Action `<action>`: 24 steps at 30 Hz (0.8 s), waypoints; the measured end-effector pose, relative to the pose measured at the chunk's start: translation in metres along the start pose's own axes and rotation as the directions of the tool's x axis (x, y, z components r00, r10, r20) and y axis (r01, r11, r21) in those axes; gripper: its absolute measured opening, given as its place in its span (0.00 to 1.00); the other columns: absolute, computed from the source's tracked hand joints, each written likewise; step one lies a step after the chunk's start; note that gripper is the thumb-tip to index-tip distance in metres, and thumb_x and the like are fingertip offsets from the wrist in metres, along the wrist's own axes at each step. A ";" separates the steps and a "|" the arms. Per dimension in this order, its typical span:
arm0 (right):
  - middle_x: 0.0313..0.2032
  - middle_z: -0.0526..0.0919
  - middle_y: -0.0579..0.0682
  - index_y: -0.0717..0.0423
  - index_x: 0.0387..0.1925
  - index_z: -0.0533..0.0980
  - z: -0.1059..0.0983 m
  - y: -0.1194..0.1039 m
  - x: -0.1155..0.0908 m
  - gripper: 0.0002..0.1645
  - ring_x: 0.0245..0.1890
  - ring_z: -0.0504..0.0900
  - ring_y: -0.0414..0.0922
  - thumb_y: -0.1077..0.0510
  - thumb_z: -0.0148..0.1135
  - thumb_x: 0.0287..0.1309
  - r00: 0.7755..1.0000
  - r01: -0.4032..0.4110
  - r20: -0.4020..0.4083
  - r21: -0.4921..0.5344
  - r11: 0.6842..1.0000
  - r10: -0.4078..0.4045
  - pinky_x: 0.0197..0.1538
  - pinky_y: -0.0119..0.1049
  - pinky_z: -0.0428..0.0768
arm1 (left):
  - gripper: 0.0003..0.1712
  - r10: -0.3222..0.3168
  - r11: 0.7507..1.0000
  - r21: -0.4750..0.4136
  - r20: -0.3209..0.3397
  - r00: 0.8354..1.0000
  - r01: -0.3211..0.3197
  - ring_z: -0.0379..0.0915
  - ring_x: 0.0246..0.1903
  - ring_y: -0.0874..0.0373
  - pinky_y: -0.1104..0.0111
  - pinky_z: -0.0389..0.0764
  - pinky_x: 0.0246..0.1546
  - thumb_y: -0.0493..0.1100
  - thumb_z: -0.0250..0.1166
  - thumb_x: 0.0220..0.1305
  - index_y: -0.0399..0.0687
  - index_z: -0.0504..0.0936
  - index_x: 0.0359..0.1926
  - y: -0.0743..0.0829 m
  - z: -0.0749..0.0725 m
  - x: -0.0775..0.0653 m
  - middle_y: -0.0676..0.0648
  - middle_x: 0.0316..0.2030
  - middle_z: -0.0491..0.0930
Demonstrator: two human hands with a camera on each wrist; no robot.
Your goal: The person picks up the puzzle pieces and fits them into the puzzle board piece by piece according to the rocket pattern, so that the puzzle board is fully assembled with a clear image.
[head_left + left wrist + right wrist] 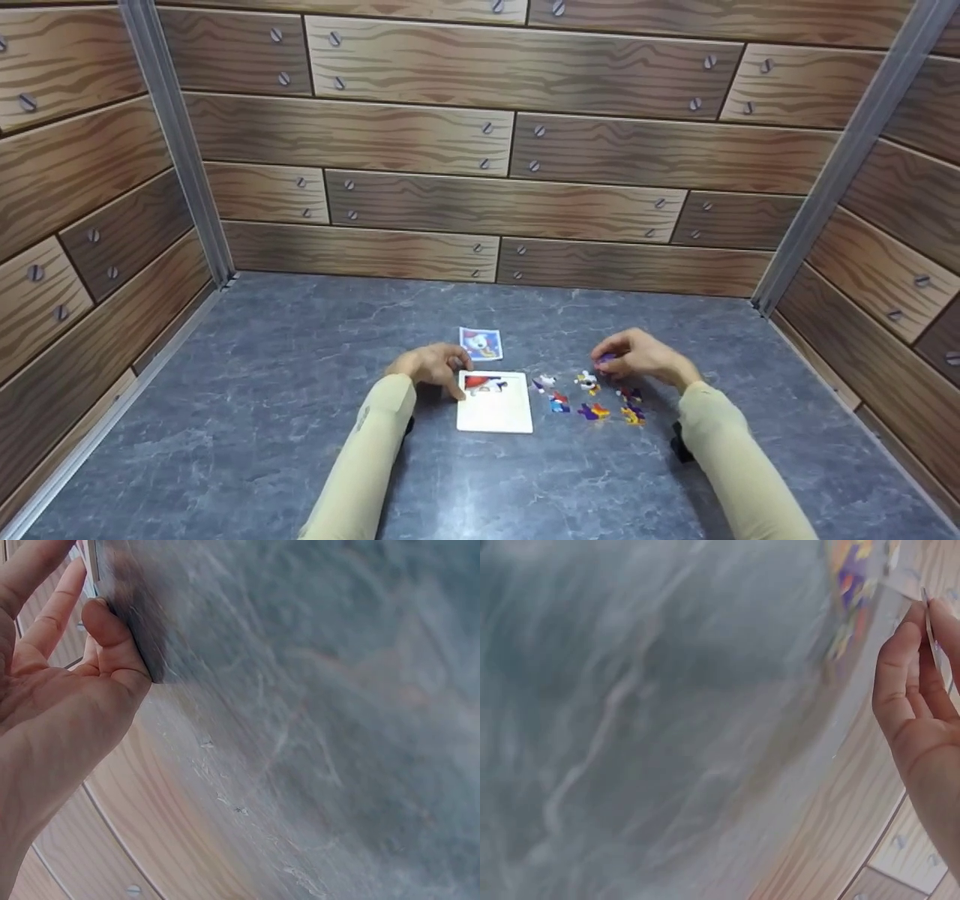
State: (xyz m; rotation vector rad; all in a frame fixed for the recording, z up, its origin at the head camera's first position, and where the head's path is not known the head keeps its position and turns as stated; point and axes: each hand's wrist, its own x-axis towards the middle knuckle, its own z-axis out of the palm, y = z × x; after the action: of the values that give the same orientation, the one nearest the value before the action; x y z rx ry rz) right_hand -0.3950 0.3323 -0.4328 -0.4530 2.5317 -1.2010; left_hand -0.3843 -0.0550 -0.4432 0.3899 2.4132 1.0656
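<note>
My left hand (433, 364) holds the upper left corner of a white square puzzle board (495, 414), thumb at its left edge and fingers by its top edge. Two or so fitted pieces with red and white print (484, 385) fill part of the board's top. In the left wrist view the little finger of the left hand (67, 682) is bent against the table. My right hand (640, 354) pinches a purple puzzle piece (604, 361) between thumb and fingers. Seen edge-on in the right wrist view, the thin piece (931, 626) stands upright between the fingertips.
Several loose puzzle pieces lie right of the board, among them a white one (587, 382), a purple and orange one (593, 411) and a red and blue one (559, 403). Behind the board is a picture card (481, 343). Wood-patterned walls (420, 195) enclose the grey table (300, 360).
</note>
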 end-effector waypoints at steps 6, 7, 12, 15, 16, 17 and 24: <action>0.44 0.83 0.57 0.66 0.52 0.78 0.014 -0.015 0.005 0.22 0.37 0.80 0.43 0.57 0.67 0.59 0.999 0.028 0.027 0.009 1.000 -0.028 0.42 0.39 0.81 | 0.26 -0.021 1.000 0.001 -0.023 1.000 0.021 0.63 0.36 0.57 0.66 0.68 0.39 0.30 0.76 0.45 0.47 0.80 0.48 -0.005 0.002 -0.001 0.50 0.36 0.70; 0.46 0.83 0.58 0.66 0.52 0.78 0.016 -0.017 0.006 0.23 0.37 0.80 0.43 0.57 0.67 0.59 0.999 0.031 0.036 0.018 0.999 -0.032 0.42 0.39 0.81 | 0.26 -0.023 1.000 -0.001 -0.025 0.999 0.023 0.63 0.36 0.57 0.66 0.68 0.39 0.30 0.76 0.45 0.47 0.80 0.47 -0.006 0.002 -0.002 0.50 0.36 0.69; 0.47 0.83 0.59 0.65 0.53 0.78 0.023 -0.026 0.011 0.23 0.35 0.79 0.41 0.57 0.68 0.59 0.997 0.040 0.067 0.029 0.999 -0.041 0.41 0.38 0.80 | 0.25 -0.021 1.000 0.003 -0.036 0.999 0.021 0.64 0.36 0.57 0.67 0.68 0.38 0.31 0.76 0.46 0.49 0.81 0.47 -0.005 0.001 -0.002 0.50 0.36 0.70; 0.45 0.84 0.57 0.65 0.52 0.79 0.026 -0.029 0.015 0.23 0.34 0.79 0.39 0.58 0.69 0.57 0.994 0.045 0.101 0.024 0.999 -0.047 0.40 0.37 0.80 | 0.24 -0.010 1.000 0.018 -0.039 0.999 0.010 0.64 0.36 0.57 0.67 0.67 0.38 0.32 0.76 0.46 0.49 0.82 0.47 -0.004 0.001 -0.001 0.50 0.36 0.71; 0.44 0.84 0.56 0.65 0.52 0.79 0.028 -0.030 0.016 0.23 0.34 0.79 0.39 0.59 0.69 0.57 0.992 0.047 0.115 0.023 0.999 -0.050 0.41 0.37 0.80 | 0.24 -0.008 1.000 0.024 -0.039 0.999 0.009 0.64 0.36 0.57 0.67 0.66 0.38 0.32 0.76 0.46 0.50 0.82 0.47 -0.004 0.001 0.000 0.50 0.36 0.70; 0.44 0.84 0.56 0.65 0.53 0.79 0.030 -0.032 0.017 0.22 0.34 0.79 0.39 0.60 0.69 0.57 0.990 0.045 0.130 0.029 0.999 -0.049 0.41 0.37 0.81 | 0.24 -0.007 1.000 0.024 -0.038 0.999 0.008 0.63 0.36 0.57 0.67 0.66 0.38 0.32 0.76 0.46 0.49 0.82 0.47 -0.003 0.001 0.000 0.50 0.36 0.70; 0.46 0.83 0.62 0.62 0.54 0.78 0.051 -0.046 0.025 0.21 0.35 0.80 0.39 0.63 0.65 0.59 0.977 0.055 0.201 0.056 0.997 -0.065 0.42 0.37 0.81 | 0.26 -0.006 1.000 0.010 -0.042 0.999 0.006 0.63 0.36 0.58 0.67 0.66 0.38 0.30 0.76 0.45 0.49 0.82 0.47 -0.002 0.002 0.000 0.51 0.34 0.68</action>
State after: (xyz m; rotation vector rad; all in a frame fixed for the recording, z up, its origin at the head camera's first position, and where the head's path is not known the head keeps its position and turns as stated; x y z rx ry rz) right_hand -0.3901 0.2591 -0.4308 -0.6114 2.3249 -1.1723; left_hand -0.3832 -0.0549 -0.4462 0.3670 2.4553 1.0697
